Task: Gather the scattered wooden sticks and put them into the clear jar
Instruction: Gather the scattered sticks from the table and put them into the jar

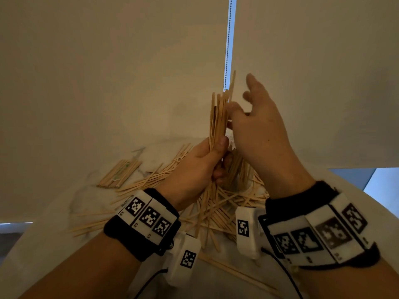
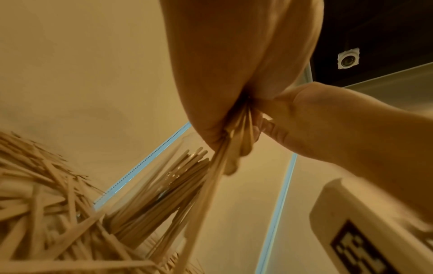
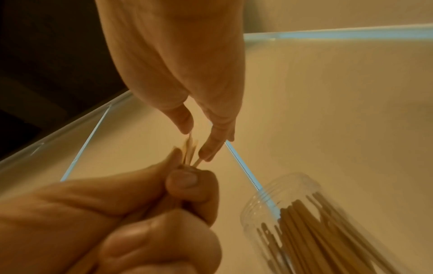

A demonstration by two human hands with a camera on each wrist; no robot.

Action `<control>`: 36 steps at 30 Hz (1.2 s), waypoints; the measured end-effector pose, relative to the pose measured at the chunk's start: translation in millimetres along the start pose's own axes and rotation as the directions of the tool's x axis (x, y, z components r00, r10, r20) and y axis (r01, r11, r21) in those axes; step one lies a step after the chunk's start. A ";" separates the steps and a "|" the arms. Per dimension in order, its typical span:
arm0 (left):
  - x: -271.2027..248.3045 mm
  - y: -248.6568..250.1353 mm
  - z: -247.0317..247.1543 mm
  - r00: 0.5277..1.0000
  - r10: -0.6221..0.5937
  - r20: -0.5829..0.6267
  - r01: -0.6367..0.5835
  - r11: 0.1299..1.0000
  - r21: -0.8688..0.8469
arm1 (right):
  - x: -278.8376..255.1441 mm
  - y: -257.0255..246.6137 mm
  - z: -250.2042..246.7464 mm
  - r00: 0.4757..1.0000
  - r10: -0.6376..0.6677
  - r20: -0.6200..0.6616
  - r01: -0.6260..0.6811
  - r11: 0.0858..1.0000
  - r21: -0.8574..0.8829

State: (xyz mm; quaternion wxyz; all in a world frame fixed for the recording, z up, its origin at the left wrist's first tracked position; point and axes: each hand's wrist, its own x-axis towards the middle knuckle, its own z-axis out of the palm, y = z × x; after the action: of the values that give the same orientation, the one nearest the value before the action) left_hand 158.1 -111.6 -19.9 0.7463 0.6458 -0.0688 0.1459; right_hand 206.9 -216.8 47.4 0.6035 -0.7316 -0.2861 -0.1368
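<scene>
My left hand (image 1: 200,162) grips a thick bundle of wooden sticks (image 1: 218,121) and holds it upright above the table. My right hand (image 1: 259,130) is beside the bundle's top, its straight thumb and fingers (image 3: 211,148) touching the stick tips (image 3: 189,150). One stick pokes higher than the others. A loose pile of sticks (image 1: 216,208) covers the table under both wrists. The clear jar (image 3: 269,204) stands just beyond the hands, open-mouthed with many sticks inside; in the head view my right hand hides most of it. The left wrist view shows the jar (image 2: 164,166) behind the bundle (image 2: 220,157).
A flat packet of sticks (image 1: 118,173) lies on the white marble table (image 1: 64,244) at the far left. A few stray sticks (image 1: 237,275) lie near the front edge. Closed roller blinds with a bead chain (image 1: 228,39) hang right behind the table.
</scene>
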 end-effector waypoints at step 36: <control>13.6 39.4 -40.7 0.836 0.155 -0.526 -0.342 0.897 -0.280 | -21.5 13.9 8.8 0.476 0.425 0.770 0.201 0.800 -0.566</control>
State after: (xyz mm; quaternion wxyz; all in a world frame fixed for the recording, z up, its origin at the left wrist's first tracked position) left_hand 155.4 -65.0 14.9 0.8190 0.4234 0.0121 0.3870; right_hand 196.5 -215.3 22.4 0.1227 -0.8622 -0.4420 0.2151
